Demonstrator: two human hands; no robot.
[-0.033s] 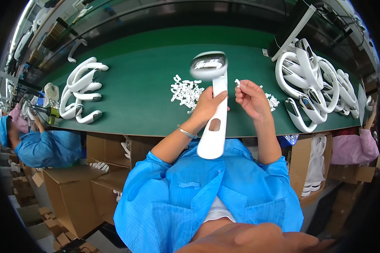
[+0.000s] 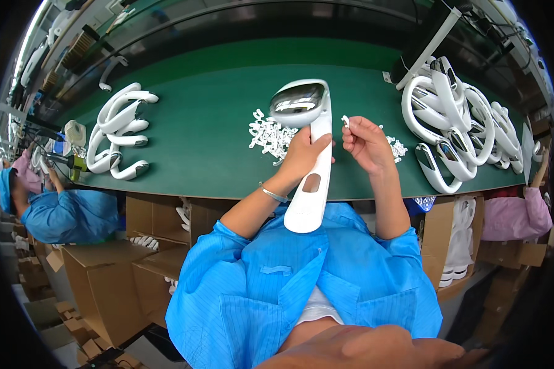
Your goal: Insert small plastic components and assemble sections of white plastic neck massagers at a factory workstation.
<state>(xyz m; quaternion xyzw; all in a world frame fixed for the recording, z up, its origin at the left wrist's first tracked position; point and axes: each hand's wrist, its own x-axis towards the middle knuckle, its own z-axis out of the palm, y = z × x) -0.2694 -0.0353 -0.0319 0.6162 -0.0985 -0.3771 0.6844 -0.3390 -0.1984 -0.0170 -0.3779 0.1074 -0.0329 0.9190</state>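
Observation:
My left hand is wrapped round the middle of a long white plastic housing. The housing has a glossy dark oval panel at its far end and an oval opening near its near end, which reaches over the table's front edge. Just to its right, my right hand pinches a small white plastic clip between thumb and finger, apart from the housing. A pile of small white plastic pieces lies left of the housing, partly hidden behind it. Behind my right wrist lies a smaller pile of white pieces.
Similar white housings lie at the left of the green table. More housings are heaped at the right beside a metal post. Cardboard boxes stand below the edge. Co-workers sit at left and right.
The far end of the housing has swung slightly left and toward me, turning its dark panel more into view. My right hand and the clip have barely moved.

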